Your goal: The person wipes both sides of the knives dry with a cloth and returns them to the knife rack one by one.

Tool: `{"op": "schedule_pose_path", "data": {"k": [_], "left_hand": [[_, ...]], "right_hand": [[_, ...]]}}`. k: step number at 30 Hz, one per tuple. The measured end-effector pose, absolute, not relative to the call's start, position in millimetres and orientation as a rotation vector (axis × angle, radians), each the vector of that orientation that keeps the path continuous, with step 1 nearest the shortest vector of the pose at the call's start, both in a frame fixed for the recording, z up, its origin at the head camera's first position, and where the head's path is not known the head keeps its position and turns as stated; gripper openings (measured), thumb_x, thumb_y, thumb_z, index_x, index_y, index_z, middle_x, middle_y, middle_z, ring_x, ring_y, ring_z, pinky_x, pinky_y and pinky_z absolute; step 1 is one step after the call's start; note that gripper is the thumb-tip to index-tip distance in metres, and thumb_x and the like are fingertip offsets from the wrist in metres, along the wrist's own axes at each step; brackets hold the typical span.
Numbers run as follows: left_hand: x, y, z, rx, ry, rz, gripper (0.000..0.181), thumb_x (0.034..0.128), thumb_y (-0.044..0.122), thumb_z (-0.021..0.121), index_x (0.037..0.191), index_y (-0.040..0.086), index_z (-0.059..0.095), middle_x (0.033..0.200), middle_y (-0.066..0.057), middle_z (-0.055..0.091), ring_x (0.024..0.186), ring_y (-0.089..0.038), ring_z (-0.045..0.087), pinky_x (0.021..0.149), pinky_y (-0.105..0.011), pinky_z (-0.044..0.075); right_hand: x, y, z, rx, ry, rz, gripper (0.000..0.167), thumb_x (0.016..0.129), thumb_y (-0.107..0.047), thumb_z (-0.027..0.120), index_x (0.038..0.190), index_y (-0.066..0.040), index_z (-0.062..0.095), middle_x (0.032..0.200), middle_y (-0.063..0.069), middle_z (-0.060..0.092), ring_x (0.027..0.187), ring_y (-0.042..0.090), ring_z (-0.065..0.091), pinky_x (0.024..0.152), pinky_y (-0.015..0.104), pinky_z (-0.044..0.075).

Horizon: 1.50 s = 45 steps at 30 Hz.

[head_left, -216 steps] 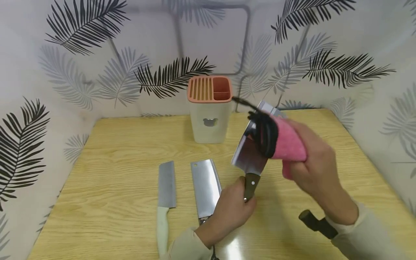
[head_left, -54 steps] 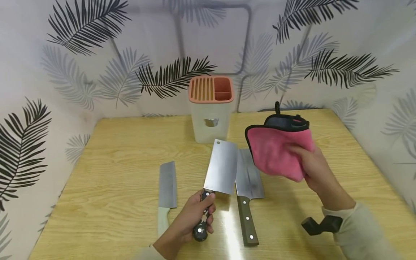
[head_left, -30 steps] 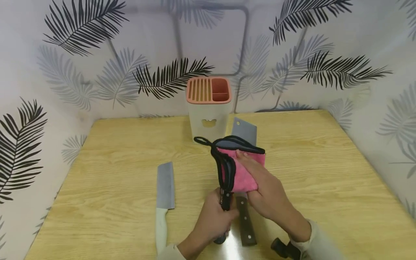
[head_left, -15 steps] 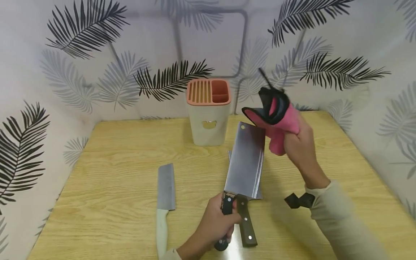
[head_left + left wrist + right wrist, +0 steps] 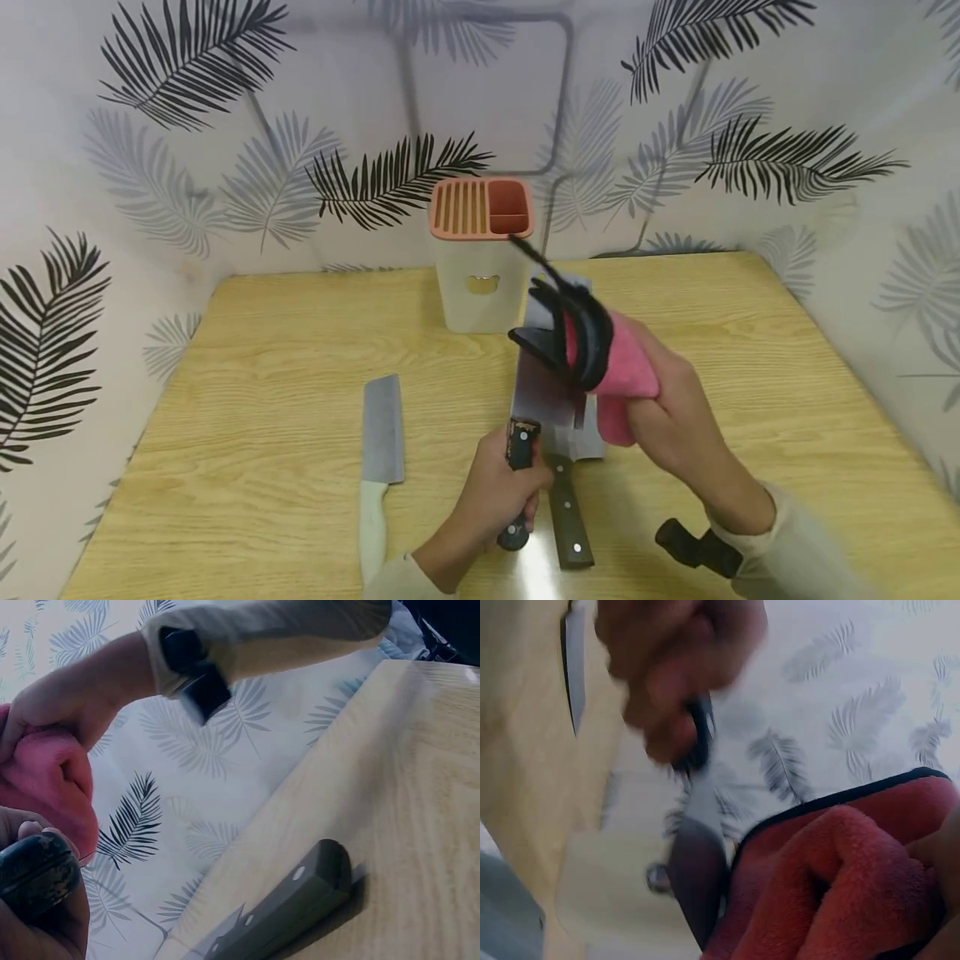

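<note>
My left hand (image 5: 498,487) grips the dark, mottled handle of a cleaver (image 5: 532,396), raised above the table with its blade pointing away. In my right hand (image 5: 678,412) is a bunched pink cloth (image 5: 632,360) with black edging and a grey-black underside. The cloth lies over the blade's face and hides part of it; in the right wrist view the cloth (image 5: 56,780) meets the blade (image 5: 697,877) closely. Beneath, a second cleaver with a brown riveted handle (image 5: 572,521) lies on the table, its blade partly covered from view.
A knife with a pale green handle (image 5: 372,533) lies on the left of the wooden table (image 5: 262,400). At the back stands a white knife holder (image 5: 480,312) with an orange slotted top. Leaf-patterned fabric (image 5: 637,125) hangs behind and at the sides.
The brown-handled cleaver, earlier in my left hand, now lies on the table, and that hand holds the dark-handled one. Over the last half second the cloth moved left and down onto the blade.
</note>
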<state>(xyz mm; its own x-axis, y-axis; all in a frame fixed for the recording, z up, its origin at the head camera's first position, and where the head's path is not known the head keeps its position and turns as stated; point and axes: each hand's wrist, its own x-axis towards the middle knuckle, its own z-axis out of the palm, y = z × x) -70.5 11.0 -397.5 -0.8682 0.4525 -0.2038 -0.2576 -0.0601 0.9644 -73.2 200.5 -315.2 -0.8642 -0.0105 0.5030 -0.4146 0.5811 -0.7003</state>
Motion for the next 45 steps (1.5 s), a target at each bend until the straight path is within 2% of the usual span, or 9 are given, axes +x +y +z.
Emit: {"op": "schedule_pose_path", "data": {"k": [5,13,17,22,25,29,34,39,45], "left_hand": [[-76,11,-392,0.263,1.809,2.017,0.017,0.0786,-0.007,0.055,0.086,0.005,0.046,0.046,0.004,0.046,0.033,-0.003,0.044,0.033,-0.021,0.038],[-78,3,-387,0.319,1.825,2.017,0.013,0.0898,-0.003,0.056,0.094,0.002,0.044,0.048,0.003,0.046,0.037,-0.002,0.047,0.039,-0.02,0.042],[-79,2,-385,0.411,1.873,1.987,0.013,0.0849,-0.008,0.052,0.084,0.002,0.045,0.047,0.002,0.044,0.036,-0.003,0.045,0.038,-0.02,0.04],[-78,4,-383,0.422,1.862,1.933,0.015,0.0827,-0.01,0.051,0.085,0.004,0.045,0.048,0.003,0.044,0.034,-0.004,0.043,0.036,-0.021,0.038],[-76,4,-383,0.448,1.837,1.922,0.015,0.0845,-0.009,0.05,0.089,0.004,0.044,0.053,0.004,0.044,0.035,-0.004,0.042,0.037,-0.021,0.037],[-73,3,-384,0.457,1.846,1.935,0.015,0.0854,-0.01,0.049,0.089,0.004,0.044,0.056,0.003,0.044,0.036,-0.004,0.043,0.037,-0.021,0.037],[-68,4,-383,0.454,1.859,1.916,0.016,0.0847,-0.009,0.049,0.088,0.005,0.044,0.06,0.003,0.045,0.039,-0.002,0.043,0.039,-0.019,0.037],[-62,5,-387,0.461,1.835,1.885,0.017,0.0849,-0.008,0.049,0.086,0.008,0.044,0.059,0.006,0.045,0.038,-0.002,0.043,0.038,-0.018,0.037],[-59,7,-385,0.418,1.829,1.877,0.015,0.085,-0.006,0.05,0.087,0.007,0.045,0.058,0.005,0.048,0.034,-0.001,0.041,0.035,-0.018,0.036]], "right_hand": [[-59,183,-329,0.515,-2.532,1.137,0.074,0.076,0.013,0.046,0.141,-0.022,0.056,0.128,-0.001,0.068,0.094,0.007,0.059,0.087,0.024,0.052],[-52,171,-339,0.641,-2.646,0.822,0.068,0.077,0.004,0.059,0.141,-0.02,0.056,0.144,-0.001,0.059,0.132,0.023,0.058,0.094,0.047,0.055],[-56,170,-337,0.591,-2.66,0.907,0.078,0.073,0.009,0.055,0.145,-0.02,0.052,0.145,0.003,0.058,0.131,0.024,0.059,0.084,0.043,0.055],[-66,173,-335,0.506,-2.679,0.987,0.071,0.08,0.009,0.053,0.147,-0.016,0.05,0.147,0.01,0.055,0.134,0.03,0.056,0.09,0.048,0.054],[-74,177,-333,0.458,-2.679,1.035,0.069,0.083,0.01,0.053,0.147,-0.014,0.05,0.148,0.013,0.054,0.111,0.029,0.067,0.081,0.041,0.052],[-84,182,-330,0.446,-2.667,1.073,0.069,0.083,0.012,0.051,0.148,-0.012,0.049,0.147,0.015,0.054,0.082,0.022,0.057,0.071,0.032,0.042],[-104,191,-330,0.342,-2.613,1.01,0.063,0.087,0.005,0.052,0.148,-0.011,0.047,0.146,0.016,0.055,0.106,0.034,0.067,0.082,0.046,0.053],[-131,214,-328,0.206,-2.559,0.998,0.055,0.09,-0.001,0.051,0.145,-0.01,0.051,0.138,0.021,0.06,0.113,0.044,0.064,0.094,0.06,0.049],[-147,244,-321,-0.087,-2.366,1.204,0.029,0.101,-0.017,0.047,0.123,-0.005,0.062,0.111,0.012,0.067,0.099,0.018,0.059,0.089,0.035,0.047]]}}
